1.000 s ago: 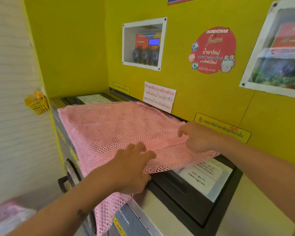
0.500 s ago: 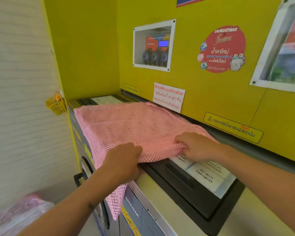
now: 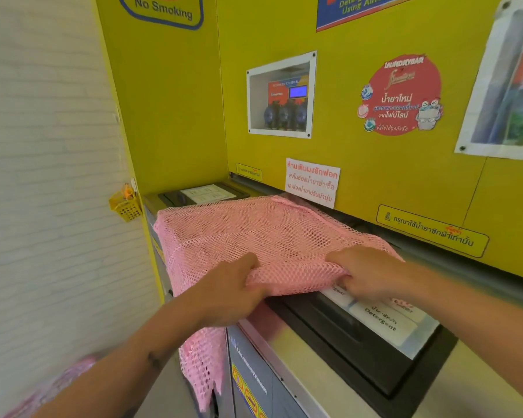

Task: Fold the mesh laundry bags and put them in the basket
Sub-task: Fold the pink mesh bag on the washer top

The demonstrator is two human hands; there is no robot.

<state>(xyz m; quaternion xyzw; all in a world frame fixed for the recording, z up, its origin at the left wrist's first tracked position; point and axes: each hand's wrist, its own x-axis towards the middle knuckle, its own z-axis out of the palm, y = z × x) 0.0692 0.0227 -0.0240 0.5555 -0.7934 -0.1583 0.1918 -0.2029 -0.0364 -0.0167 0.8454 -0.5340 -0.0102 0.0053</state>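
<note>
A pink mesh laundry bag [image 3: 248, 233] is spread over the top of a washing machine [image 3: 299, 351], one end hanging down its near left front. Its near edge is gripped by the left hand [image 3: 228, 292] and right hand [image 3: 364, 271], fingers closed on the mesh.

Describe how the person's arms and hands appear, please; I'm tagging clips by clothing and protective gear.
Both forearms are bare as far as the frame shows: no sleeves. The left hand and right hand wear no gloves, and no rings, watch or bracelet show. A small dark mark sits on the left forearm; whether it is a tattoo cannot be told.
</note>
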